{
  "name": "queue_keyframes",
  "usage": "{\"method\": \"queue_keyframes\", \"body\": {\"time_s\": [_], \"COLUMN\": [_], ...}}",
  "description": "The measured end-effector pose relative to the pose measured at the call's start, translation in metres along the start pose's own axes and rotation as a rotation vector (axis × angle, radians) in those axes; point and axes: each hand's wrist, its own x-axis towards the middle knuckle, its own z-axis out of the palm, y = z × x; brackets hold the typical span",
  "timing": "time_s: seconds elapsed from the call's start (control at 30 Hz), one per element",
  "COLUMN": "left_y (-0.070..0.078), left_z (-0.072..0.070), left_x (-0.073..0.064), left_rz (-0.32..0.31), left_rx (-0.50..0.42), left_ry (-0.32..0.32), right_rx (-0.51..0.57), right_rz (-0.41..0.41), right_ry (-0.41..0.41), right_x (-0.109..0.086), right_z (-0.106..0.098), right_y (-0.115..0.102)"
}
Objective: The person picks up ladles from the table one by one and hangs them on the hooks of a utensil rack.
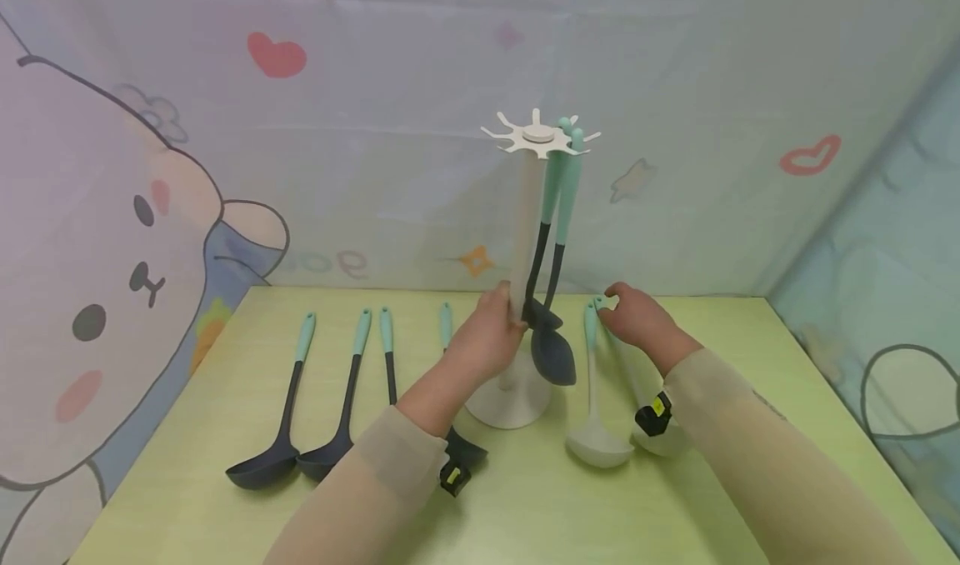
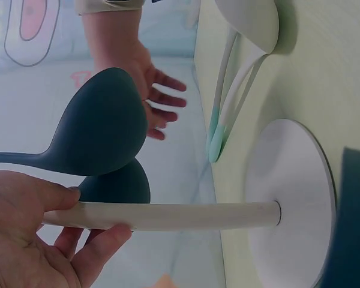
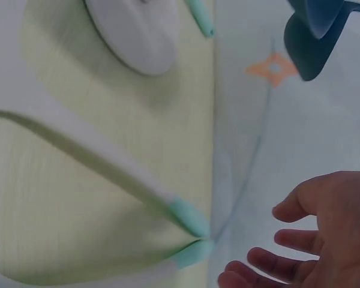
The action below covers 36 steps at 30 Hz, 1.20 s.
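My left hand (image 1: 486, 336) grips the pole of a white utensil stand (image 1: 523, 232), with thumb and fingers around it in the left wrist view. Two dark ladles (image 1: 553, 358) with mint handles hang from the right side of the stand's notched top. My right hand (image 1: 641, 323) hovers above the handle ends of two white ladles at the table's right. One white ladle (image 1: 597, 446) lies nearer the stand; the other white ladle (image 1: 660, 442) is partly hidden by the right wrist. In the right wrist view its fingers (image 3: 297, 240) are spread, apart from the mint handles (image 3: 189, 216).
Several dark ladles with mint handles, such as the far-left ladle (image 1: 262, 467), lie on the yellow-green table (image 1: 187, 473). My left forearm covers parts of some. A printed cloth (image 1: 390, 90) hangs behind the table's back edge.
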Motion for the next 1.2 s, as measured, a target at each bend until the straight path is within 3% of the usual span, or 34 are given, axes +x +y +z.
{"method": "queue_keyframes", "body": {"time_s": [0.23,0.57,0.9,1.2], "left_y": [-0.001,0.001,-0.004,-0.006], "left_z": [0.005,0.005,0.002,0.002], "left_x": [0.001,-0.002,0.0,0.001], "left_rz": [0.011,0.009,0.042,0.027], "left_rx": [-0.012,-0.001,-0.003,0.01], "left_ry": [0.007,0.015,0.036,0.037], "right_rx": [0.067,0.185,0.184,0.184], "right_rz": [0.086,0.178,0.185,0.2], "right_ry": [-0.159,-0.268,-0.306,-0.319], "right_x": [0.003,0.005,0.002,0.005], "right_z": [0.016,0.028,0.024,0.026], "right_y": [0.024,0.039,0.033,0.032]}}
